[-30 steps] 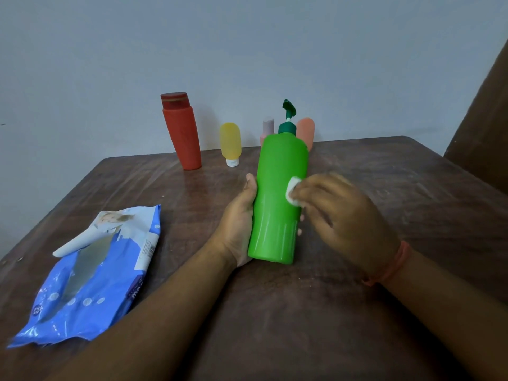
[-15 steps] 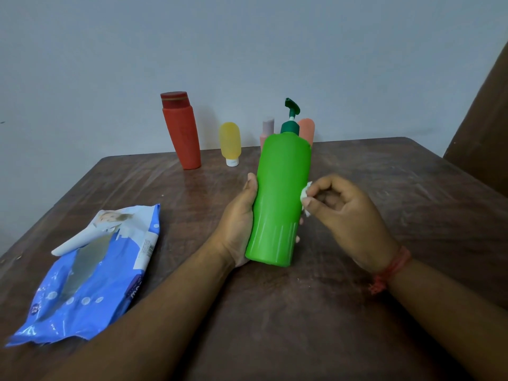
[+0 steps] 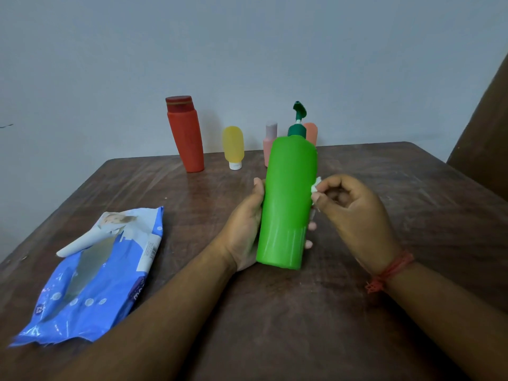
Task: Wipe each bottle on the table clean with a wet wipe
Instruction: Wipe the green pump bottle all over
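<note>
A tall green pump bottle (image 3: 287,204) with a dark green pump head stands tilted at the table's middle. My left hand (image 3: 246,229) grips it from behind, fingertips showing at its right side. My right hand (image 3: 354,218) pinches a small white wet wipe (image 3: 315,185) against the bottle's right edge. Further back stand a red bottle (image 3: 187,136), a yellow tube (image 3: 233,147) on its white cap, a pink bottle (image 3: 269,144) and an orange tube (image 3: 311,133), both partly hidden by the green bottle.
A blue wet-wipe pack (image 3: 93,276) with its flap lifted lies at the front left of the brown wooden table (image 3: 412,188). A grey wall rises behind the table. A dark brown surface (image 3: 486,133) stands at the right.
My right hand slid with the wipe from the bottle's front face round to its right edge. The bottle tipped slightly and the left hand kept its grip.
</note>
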{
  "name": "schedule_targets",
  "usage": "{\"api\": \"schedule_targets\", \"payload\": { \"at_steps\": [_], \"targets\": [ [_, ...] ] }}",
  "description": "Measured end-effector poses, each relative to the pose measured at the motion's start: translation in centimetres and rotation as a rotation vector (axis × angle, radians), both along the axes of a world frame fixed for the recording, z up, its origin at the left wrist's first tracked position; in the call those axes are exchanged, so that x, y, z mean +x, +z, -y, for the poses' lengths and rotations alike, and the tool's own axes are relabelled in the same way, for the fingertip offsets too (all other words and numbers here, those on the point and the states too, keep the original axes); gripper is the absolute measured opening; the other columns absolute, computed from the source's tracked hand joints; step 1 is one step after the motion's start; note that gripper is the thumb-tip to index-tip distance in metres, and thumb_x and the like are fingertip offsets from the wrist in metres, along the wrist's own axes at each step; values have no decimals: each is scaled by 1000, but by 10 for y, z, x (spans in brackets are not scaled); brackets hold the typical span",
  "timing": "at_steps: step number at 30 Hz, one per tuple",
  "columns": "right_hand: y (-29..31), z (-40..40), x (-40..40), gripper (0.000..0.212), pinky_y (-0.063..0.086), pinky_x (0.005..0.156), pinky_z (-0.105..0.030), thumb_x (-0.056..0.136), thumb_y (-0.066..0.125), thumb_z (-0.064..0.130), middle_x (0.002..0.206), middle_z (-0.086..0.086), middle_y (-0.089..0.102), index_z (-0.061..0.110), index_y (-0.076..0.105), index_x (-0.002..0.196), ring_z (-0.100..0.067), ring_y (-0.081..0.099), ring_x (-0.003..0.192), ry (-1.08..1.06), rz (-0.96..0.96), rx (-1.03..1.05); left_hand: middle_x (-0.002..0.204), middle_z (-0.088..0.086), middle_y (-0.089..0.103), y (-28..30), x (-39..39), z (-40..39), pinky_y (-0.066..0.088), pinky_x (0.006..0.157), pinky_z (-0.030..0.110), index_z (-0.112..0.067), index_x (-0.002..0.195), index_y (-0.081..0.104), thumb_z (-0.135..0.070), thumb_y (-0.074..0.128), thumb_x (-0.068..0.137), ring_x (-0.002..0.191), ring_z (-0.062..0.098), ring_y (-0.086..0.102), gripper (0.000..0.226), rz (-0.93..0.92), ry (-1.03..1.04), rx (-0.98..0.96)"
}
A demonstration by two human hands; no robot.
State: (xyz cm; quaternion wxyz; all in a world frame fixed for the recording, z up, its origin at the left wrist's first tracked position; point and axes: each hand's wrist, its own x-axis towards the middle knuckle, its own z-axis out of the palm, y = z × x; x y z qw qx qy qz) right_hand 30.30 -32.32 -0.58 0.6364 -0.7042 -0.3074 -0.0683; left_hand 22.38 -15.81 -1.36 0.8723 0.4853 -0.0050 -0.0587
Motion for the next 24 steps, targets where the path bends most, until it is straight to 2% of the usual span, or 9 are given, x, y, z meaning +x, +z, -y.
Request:
{"api": "schedule_targets", "payload": {
  "at_steps": [3, 6, 10, 12, 15, 16, 19, 22, 24],
  "targets": [
    [-2, -1, -2, 17, 55, 85, -25, 91, 69, 3, 98, 1, 68, 20, 65, 91, -9, 68, 92, -102, 184, -47, 123, 16, 67, -1, 0, 1, 54, 86, 57, -10, 141, 52, -67, 20, 97, 100, 36, 67, 79, 16, -41, 24],
    [2, 0, -4, 9, 48, 91, -21, 92, 64, 1, 104, -2, 60, 8, 66, 98, -12, 59, 98, -195, 520, -169, 112, 17, 67, -2, 0, 1, 58, 78, 54, -6, 147, 41, -67, 27, 95, 89, 35, 68, 81, 50, -30, 80],
    [18, 3, 3, 30, 35, 105, -28, 88, 53, -7, 118, -14, 62, -1, 67, 115, -31, 57, 109, -307, 810, -327, 103, 23, 64, -3, 0, 5, 60, 63, 49, -26, 147, 36, -65, 20, 95, 76, 37, 67, 67, 155, -3, 173],
    [21, 3, 0, 42, 32, 113, -33, 86, 46, -8, 125, -18, 63, -4, 66, 122, -36, 55, 116, -253, 953, -430, 103, 23, 64, -4, 1, 7, 59, 63, 48, -31, 145, 37, -66, 18, 95, 75, 36, 66, 64, 177, 4, 192],
    [13, 2, -10, 41, 37, 116, -41, 93, 39, -4, 127, -17, 65, -4, 66, 124, -33, 56, 123, -41, 1168, -591, 96, 23, 65, -1, 0, 7, 57, 67, 48, -23, 133, 55, -73, 15, 93, 77, 35, 65, 75, 89, -8, 199],
    [15, 2, -8, 41, 37, 116, -41, 97, 37, -2, 129, -16, 64, -4, 66, 125, -32, 56, 125, -42, 1168, -612, 94, 23, 65, -1, 0, 7, 58, 67, 48, -20, 130, 57, -74, 14, 92, 76, 35, 65, 78, 79, -14, 224],
    [31, 2, 6, 44, 37, 116, -43, 93, 36, -4, 131, -19, 63, -5, 64, 127, -36, 55, 127, -185, 1025, -577, 95, 22, 66, 0, 1, 11, 59, 64, 49, -27, 141, 40, -76, 22, 86, 73, 37, 66, 75, 157, 14, 291],
    [25, 4, -7, 45, 41, 112, -42, 87, 38, -4, 123, -17, 67, -4, 70, 118, -32, 59, 120, 8, 1084, -550, 98, 21, 65, 1, 1, 11, 58, 64, 51, -21, 139, 44, -77, 18, 85, 72, 36, 65, 82, 107, 35, 273],
    [19, 7, -16, 41, 44, 110, -40, 94, 37, -1, 121, -14, 69, -2, 72, 115, -28, 60, 117, 138, 1128, -551, 102, 18, 66, 0, 2, 9, 58, 64, 53, -19, 138, 44, -73, 14, 87, 75, 36, 66, 79, 101, 51, 265]
  ]
}}
